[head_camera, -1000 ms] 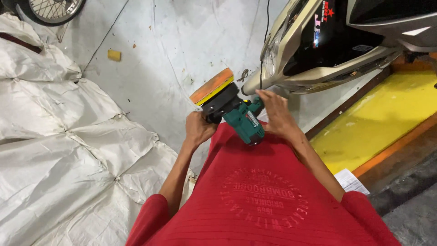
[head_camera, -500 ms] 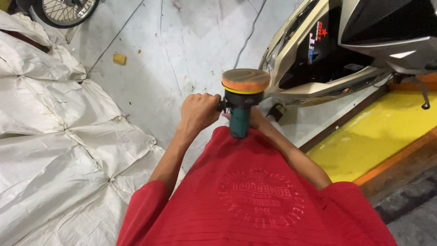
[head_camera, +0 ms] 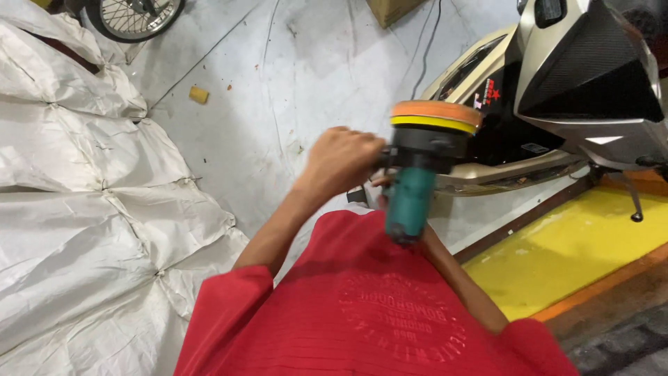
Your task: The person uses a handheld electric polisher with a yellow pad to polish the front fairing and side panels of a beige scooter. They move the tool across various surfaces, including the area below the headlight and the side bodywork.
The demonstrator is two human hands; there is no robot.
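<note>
I hold a teal electric polisher (head_camera: 410, 198) upright in front of my red shirt, its orange and yellow pad (head_camera: 435, 116) facing up. My left hand (head_camera: 341, 159) is closed on the black side handle by the polisher's head. Most of my right hand (head_camera: 381, 182) is hidden behind the teal body, which it appears to grip from below. The pad sits just in front of a scooter's (head_camera: 557, 90) beige and black side panel.
White sacks (head_camera: 83, 195) cover the floor at left. A bicycle wheel (head_camera: 136, 15) stands at top left, a small yellow block (head_camera: 199, 94) lies on the grey floor, and a yellow ramp (head_camera: 577, 251) runs at right. A cable (head_camera: 424, 49) trails across the floor.
The polisher has risen and turned so that its pad faces up. My view has shifted closer to the scooter, and my left hand stays on the side handle.
</note>
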